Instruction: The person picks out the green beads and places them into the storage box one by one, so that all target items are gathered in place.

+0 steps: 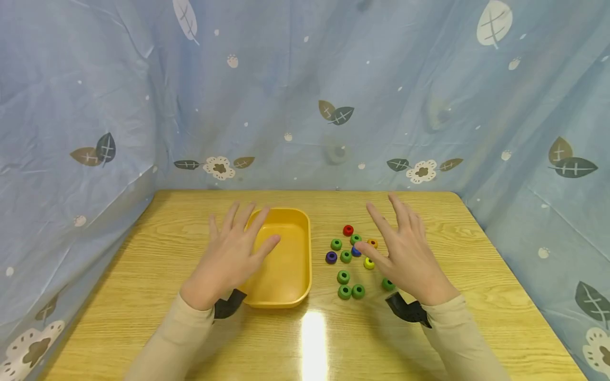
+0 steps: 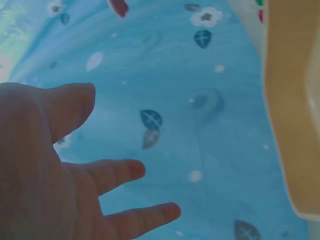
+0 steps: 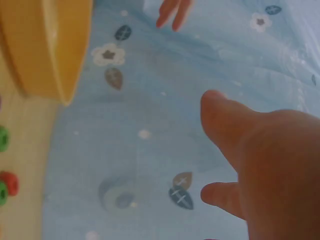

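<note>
While left hand [image 1: 231, 259] and right hand [image 1: 409, 254] hold nothing, fingers splayed, coloured ring-shaped beads [image 1: 346, 260] lie around and below the right thumb, yellow tray [image 1: 286, 267] beneath left fingertips; single-bead pinches should serve best.

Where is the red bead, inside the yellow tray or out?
Out: the red bead lies on the wooden table, to the right of the yellow tray.
</note>
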A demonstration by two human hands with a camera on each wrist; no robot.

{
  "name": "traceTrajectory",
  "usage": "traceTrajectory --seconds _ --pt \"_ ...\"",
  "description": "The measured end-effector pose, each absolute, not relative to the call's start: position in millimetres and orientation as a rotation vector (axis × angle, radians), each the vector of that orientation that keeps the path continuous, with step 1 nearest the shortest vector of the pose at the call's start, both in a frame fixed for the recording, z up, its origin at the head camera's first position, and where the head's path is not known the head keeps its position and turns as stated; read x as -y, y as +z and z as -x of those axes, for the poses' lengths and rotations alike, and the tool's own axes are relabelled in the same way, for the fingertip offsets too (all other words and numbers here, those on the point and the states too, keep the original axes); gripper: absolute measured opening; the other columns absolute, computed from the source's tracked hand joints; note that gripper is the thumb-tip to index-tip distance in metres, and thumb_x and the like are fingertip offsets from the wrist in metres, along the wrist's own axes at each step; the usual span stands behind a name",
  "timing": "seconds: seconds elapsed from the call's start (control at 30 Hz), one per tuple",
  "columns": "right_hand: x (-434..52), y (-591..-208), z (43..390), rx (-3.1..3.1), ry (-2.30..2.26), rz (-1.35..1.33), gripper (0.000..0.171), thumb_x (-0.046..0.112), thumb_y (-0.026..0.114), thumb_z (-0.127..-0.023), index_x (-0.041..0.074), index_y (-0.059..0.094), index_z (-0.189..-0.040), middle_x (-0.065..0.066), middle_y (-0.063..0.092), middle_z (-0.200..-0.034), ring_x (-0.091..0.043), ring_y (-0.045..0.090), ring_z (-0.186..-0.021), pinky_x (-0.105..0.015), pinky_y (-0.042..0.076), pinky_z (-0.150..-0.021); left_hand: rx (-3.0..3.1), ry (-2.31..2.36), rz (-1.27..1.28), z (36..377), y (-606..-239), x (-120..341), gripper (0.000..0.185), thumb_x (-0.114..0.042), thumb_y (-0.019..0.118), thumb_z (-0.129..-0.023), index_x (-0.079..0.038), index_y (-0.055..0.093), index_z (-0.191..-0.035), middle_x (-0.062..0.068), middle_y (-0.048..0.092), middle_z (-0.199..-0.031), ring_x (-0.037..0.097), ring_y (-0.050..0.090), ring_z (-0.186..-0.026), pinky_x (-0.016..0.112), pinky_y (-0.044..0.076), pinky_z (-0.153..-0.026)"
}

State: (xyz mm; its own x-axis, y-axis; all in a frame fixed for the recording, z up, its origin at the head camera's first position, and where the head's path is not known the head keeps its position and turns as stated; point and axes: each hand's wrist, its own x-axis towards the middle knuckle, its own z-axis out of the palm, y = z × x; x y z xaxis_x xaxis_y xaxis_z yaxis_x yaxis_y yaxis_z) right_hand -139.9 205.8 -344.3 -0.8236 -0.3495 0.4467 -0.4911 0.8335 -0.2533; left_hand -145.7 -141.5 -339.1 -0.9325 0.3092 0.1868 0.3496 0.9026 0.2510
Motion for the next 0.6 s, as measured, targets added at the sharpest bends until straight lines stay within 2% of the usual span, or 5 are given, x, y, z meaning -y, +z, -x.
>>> traceTrajectory --seconds 0.13,0.3,0.43,0.6 --pt "-213.2 -352.3 138.3 2.592 0.485 -0.633 0.078 0.034 0.077 -0.096 0.010 0.041 -0.161 -0.032 0.030 -0.161 -0.053 0.037 -0.141 -0.072 0.035 -0.107 2.896 -0.476 0.506 147.3 -348.9 152.6 0.070 -0.060 0.038 -0.109 -0.017 0.032 -0.164 0.019 0.038 -0.162 0.048 0.026 -0.153 0.080 0.005 -0.117" --pt "-223.6 -366.0 136.9 2.542 0.413 -0.657 0.066 0.026 0.082 -0.091 0.004 0.057 -0.148 -0.030 0.051 -0.140 -0.044 0.058 -0.114 -0.061 0.049 -0.088 2.841 -0.493 0.507 149.7 -361.3 164.3 0.067 -0.053 0.042 -0.110 -0.011 0.037 -0.161 0.021 0.051 -0.148 0.045 0.044 -0.140 0.073 0.011 -0.121" --pt "-230.1 -378.2 132.6 2.580 0.370 -0.636 0.059 0.028 0.083 -0.090 0.003 0.063 -0.140 -0.025 0.059 -0.128 -0.037 0.063 -0.101 -0.052 0.053 -0.076 2.821 -0.494 0.509 152.5 -369.3 171.4 0.065 -0.049 0.043 -0.111 -0.005 0.041 -0.158 0.024 0.057 -0.140 0.046 0.051 -0.133 0.068 0.021 -0.121" --pt "-235.8 -392.3 123.5 2.648 0.356 -0.600 0.055 0.029 0.084 -0.089 0.004 0.067 -0.136 -0.021 0.062 -0.122 -0.033 0.066 -0.096 -0.040 0.053 -0.062 2.807 -0.529 0.496 154.0 -378.8 176.7 0.063 -0.046 0.044 -0.111 0.001 0.046 -0.153 0.026 0.062 -0.133 0.046 0.057 -0.126 0.063 0.036 -0.114"
